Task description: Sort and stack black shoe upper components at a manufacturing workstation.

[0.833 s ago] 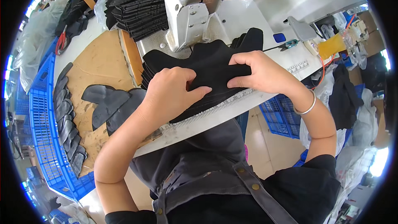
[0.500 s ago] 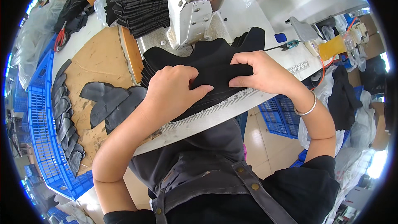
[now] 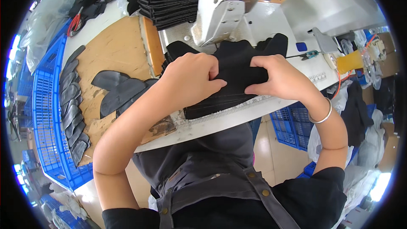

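Note:
A stack of black fabric pieces (image 3: 239, 70) with a wavy far edge lies in front of a sewing machine (image 3: 222, 12). My left hand (image 3: 193, 76) has hold of its left side, fingers curled over the cloth and thumb pointing inward. At the right side my right hand (image 3: 277, 76) grips the same cloth, thumb and fingers bent around a raised fold. Fingertips of both hands are partly hidden in the black fabric. Along the near table edge runs a printed ruler strip (image 3: 229, 112), partly covered by the stack.
Folded black pieces (image 3: 171, 2) are piled behind the machine. On a brown board (image 3: 114, 38) at left lie loose dark pieces (image 3: 125, 93) and an overlapping row (image 3: 72, 106). Blue crates (image 3: 46, 118) flank the table. Red-handled scissors (image 3: 75, 22) and small snips (image 3: 310, 55) lie farther back.
The view has shifted, so the table appears farther right. Both hands keep hold of the black fabric; its near edge has come more into sight, and the raised far edge looks less spread.

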The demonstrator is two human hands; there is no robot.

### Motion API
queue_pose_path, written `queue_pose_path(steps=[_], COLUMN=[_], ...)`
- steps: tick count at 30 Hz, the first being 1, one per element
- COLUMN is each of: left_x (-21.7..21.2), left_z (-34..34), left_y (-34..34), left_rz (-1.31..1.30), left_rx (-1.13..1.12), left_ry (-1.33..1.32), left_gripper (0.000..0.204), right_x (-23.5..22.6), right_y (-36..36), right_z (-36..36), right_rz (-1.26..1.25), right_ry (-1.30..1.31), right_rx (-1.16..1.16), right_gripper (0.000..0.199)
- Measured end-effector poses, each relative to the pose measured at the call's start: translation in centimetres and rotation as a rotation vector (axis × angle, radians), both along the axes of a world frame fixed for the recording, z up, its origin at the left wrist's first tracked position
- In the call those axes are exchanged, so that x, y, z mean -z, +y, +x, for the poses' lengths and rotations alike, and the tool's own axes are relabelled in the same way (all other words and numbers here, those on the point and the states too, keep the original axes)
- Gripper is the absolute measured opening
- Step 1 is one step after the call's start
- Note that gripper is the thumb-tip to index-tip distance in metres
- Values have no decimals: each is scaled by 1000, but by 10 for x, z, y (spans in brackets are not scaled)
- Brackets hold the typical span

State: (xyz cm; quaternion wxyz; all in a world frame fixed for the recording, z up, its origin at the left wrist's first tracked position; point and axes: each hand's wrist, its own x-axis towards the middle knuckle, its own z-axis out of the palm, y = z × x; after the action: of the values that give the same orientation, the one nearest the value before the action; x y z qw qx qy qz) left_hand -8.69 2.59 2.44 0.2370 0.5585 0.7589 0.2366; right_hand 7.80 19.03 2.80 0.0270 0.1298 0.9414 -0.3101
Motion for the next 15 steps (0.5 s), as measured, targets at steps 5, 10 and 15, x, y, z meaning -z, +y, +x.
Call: queue_pose_path(steps=[5, 10, 15], left_x=[1, 4, 6], left_z=[-6, -8, -8], left_y=[-1, -3, -4], left_rz=[-32, -13, -1], left_rx=[25, 39, 47], left_ry=[-99, -115, -65], left_gripper=[28, 29, 29], right_x=[-9, -9, -10], right_y=[-4, -4, -6], right_z=[-4, -5, -7], right_rz=[27, 7, 31], right_ry=[-22, -65, -58], right_rx=[11, 37, 21], right_gripper=[40, 40, 40])
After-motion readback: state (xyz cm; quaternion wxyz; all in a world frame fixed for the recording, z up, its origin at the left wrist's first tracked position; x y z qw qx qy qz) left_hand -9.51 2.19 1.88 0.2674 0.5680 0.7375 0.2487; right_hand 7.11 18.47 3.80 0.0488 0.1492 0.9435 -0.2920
